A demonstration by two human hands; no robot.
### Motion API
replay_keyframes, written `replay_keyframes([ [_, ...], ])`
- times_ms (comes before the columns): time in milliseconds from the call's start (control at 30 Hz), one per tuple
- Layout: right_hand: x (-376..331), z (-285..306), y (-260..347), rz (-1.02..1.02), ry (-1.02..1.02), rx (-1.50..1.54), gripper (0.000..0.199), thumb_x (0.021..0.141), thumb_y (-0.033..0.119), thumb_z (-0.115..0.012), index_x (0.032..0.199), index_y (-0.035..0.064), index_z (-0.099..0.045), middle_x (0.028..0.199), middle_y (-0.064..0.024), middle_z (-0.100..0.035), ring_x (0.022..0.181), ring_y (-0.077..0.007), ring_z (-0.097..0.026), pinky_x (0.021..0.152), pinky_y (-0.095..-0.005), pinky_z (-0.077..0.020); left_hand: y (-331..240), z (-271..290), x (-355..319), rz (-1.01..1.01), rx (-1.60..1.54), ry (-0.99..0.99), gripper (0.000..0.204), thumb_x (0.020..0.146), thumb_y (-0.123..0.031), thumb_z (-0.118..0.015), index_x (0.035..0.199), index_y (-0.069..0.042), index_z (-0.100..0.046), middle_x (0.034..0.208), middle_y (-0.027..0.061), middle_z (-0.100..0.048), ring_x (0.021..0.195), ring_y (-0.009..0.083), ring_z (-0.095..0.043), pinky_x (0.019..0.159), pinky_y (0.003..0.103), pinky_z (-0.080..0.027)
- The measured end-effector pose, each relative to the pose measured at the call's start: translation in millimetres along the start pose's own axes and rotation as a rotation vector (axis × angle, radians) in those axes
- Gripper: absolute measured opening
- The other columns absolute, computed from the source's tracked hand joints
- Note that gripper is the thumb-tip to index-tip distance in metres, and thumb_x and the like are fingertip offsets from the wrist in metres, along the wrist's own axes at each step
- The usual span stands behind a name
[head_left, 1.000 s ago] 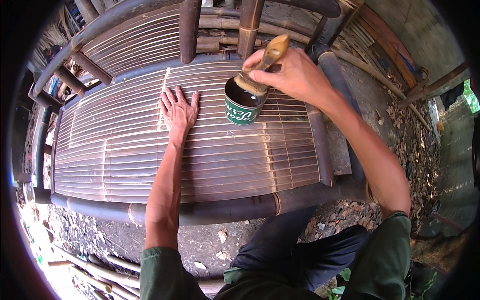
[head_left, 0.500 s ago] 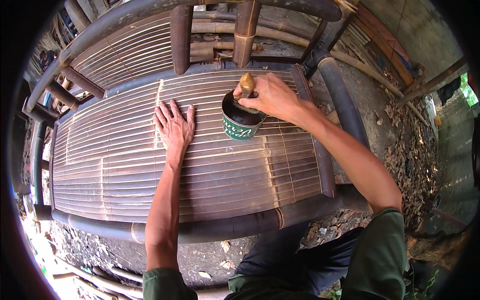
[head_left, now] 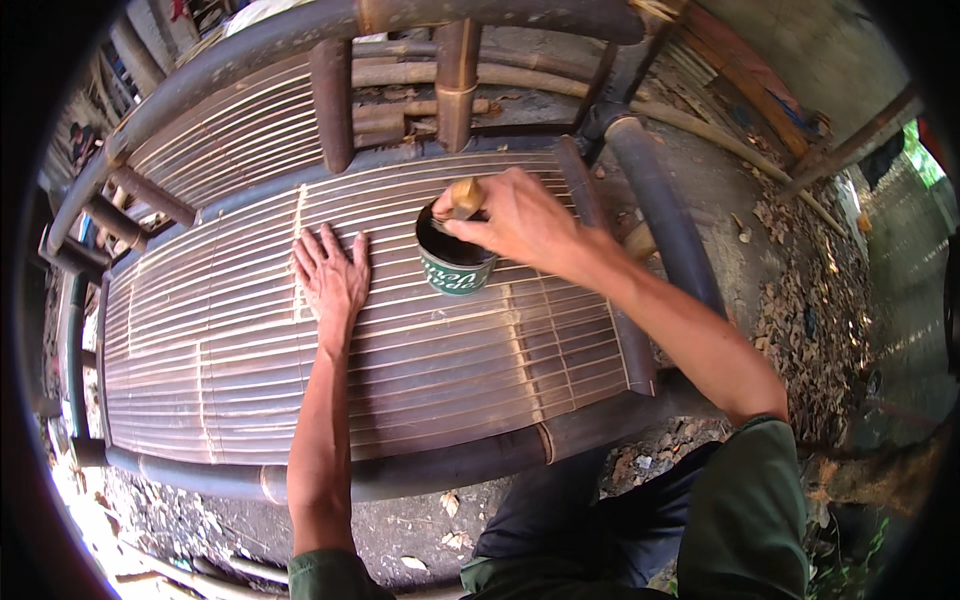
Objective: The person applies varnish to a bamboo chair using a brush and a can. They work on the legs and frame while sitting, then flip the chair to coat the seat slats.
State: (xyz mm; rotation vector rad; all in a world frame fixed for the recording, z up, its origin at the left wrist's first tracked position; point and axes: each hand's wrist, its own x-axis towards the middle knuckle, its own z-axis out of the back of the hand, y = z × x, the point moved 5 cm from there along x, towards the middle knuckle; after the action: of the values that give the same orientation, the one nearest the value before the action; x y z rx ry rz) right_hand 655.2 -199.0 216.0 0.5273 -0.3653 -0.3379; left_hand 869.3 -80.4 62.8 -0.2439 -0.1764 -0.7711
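Paintbrush [head_left: 466,198], slightly above the centre of the frame: yellow-brown handle end stood out above the can mouth; the bristles were hidden by the hand and the rim, so their condition could not be told. Can [head_left: 457,277], directly beneath it: round, open-topped, green with pale lettering on its side, dark inside; the level of its contents could not be made out. It stood on the slatted bamboo seat [head_left: 430,370], whose dark strips were divided by pale lines running across the frame.

Right hand [head_left: 520,222]: fingers and thumb closed on the brush handle, knuckles up, over the can's opening. Its forearm slanted in from the lower right, elbow bent, below it a dark green sleeve [head_left: 750,500]. Left hand [head_left: 332,278], left of centre: palm down on the seat, fingers spread, holding nothing, tips toward the upper edge. That forearm rose almost straight from the lower edge.

Slatted backrest [head_left: 235,130] occupied the upper left; dry leaves [head_left: 812,300] littered the ground at right.
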Motion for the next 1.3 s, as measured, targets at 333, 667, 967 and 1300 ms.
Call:
replay_keyframes([
  [333, -20, 13, 9, 0.091, -0.235, 0.061, 0.021, 0.088, 0.017, -0.072, 0.106, 0.0069, -0.07, 0.098, -0.0146, -0.074, 0.084, -0.0296, -0.073, 0.073, -0.0368, -0.059, -3, 3, 0, -0.004, 0.046, 0.007, 0.074, 0.1, -0.06, -0.035, 0.15, -0.005, -0.037, 0.155, 0.0255, -0.033, 0.146, 0.0414, -0.026, 0.12, 0.049, -0.017],
  [667, -35, 38, 1, -0.115, -0.427, 0.363, 0.021, 0.09, 0.017, -0.069, 0.107, 0.0035, -0.071, 0.089, -0.0098, -0.074, 0.078, -0.0166, -0.07, 0.069, -0.0309, -0.056, 1, -3, 1, -0.018, 0.027, -0.029, 0.072, 0.1, -0.058, -0.036, 0.149, -0.005, -0.04, 0.154, 0.0266, -0.035, 0.144, 0.0425, -0.028, 0.119, 0.051, -0.018],
  [967, -135, 129, -62, -0.388, -0.806, 1.303, 0.026, 0.089, 0.027, -0.075, 0.11, 0.0131, -0.068, 0.103, -0.0013, -0.068, 0.091, -0.0137, -0.062, 0.088, -0.0365, -0.0528, 9, -6, 1, -0.088, -0.141, -0.027, 0.077, 0.097, -0.062, -0.041, 0.146, -0.004, -0.044, 0.154, 0.025, -0.035, 0.145, 0.0402, -0.028, 0.119, 0.052, -0.017],
  [1300, -318, 229, -180, -0.533, -1.224, 1.272, 0.044, 0.09, 0.03, -0.075, 0.126, 0.0106, -0.06, 0.125, -0.0016, -0.057, 0.111, -0.0114, -0.054, 0.103, -0.029, -0.0462, -21, 12, -91, 0.013, 0.082, 0.213, 0.069, 0.101, -0.052, -0.037, 0.158, -0.013, -0.024, 0.164, 0.0142, -0.02, 0.151, 0.0345, -0.016, 0.122, 0.052, -0.01],
])
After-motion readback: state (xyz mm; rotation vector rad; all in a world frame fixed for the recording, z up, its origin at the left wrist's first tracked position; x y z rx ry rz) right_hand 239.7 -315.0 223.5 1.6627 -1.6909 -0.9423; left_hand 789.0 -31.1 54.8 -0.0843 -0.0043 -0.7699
